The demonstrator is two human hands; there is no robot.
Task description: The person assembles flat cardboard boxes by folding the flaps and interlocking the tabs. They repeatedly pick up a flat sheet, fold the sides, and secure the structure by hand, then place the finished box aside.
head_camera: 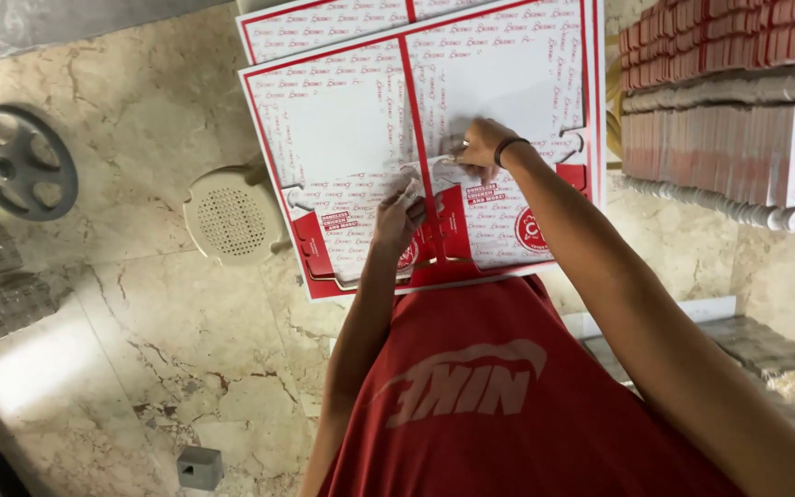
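A flat, unfolded cardboard box sheet (342,120), white with red borders and red printing, lies in front of me on top of another like it. My left hand (400,219) pinches a cut flap near the sheet's lower middle. My right hand (478,147), with a ring and a dark wristband, presses fingers down on the sheet's centre crease just above. Both hands blur slightly. I wear a red shirt (499,396).
A stack of flat red and white box sheets (720,110) stands on edge at the right. A round beige perforated disc (230,216) lies left of the sheet on the marble surface (140,304). A grey wheel (20,161) sits far left; wrapped bundles (766,354) at lower right.
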